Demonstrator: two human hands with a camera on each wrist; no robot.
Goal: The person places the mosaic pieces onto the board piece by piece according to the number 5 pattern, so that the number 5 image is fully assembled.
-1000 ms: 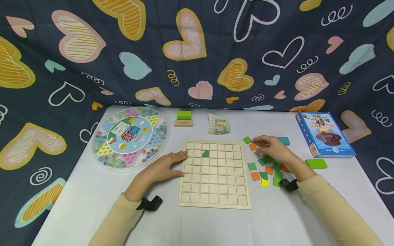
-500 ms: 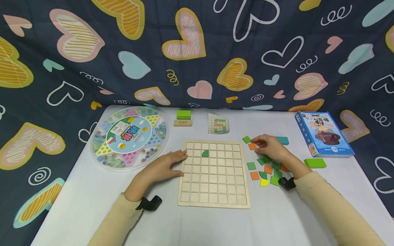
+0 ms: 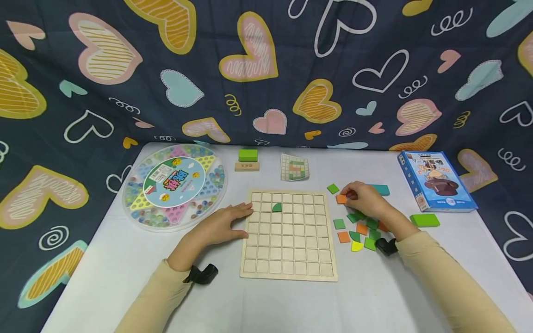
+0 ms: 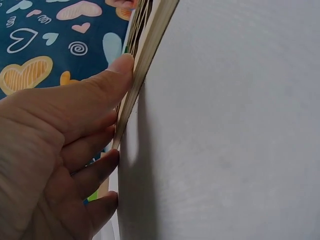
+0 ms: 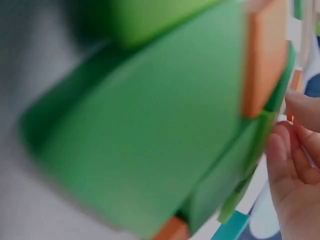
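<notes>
In the head view, my left hand rests along the left edge of a wooden grid board, fingers relaxed and spread. Its thumb and fingertips touch the board's side in the left wrist view. A green quarter-circle tile lies in a square near the board's top. My right hand, beyond the board's right edge, pinches an orange square tile by its right side. In the right wrist view, a sliver of orange shows between thumb and fingers. A light green square tile lies just beyond.
Several green and orange tiles and a yellow quarter-circle tile lie under and near the right wrist. Behind the board are a pattern card and small blocks. A round marble game stands left, a blue box right.
My right fingers and thumb have closed in on the orange tile. A light green tile by the right wrist has shifted slightly left. My left hand stays at the board's edge.
</notes>
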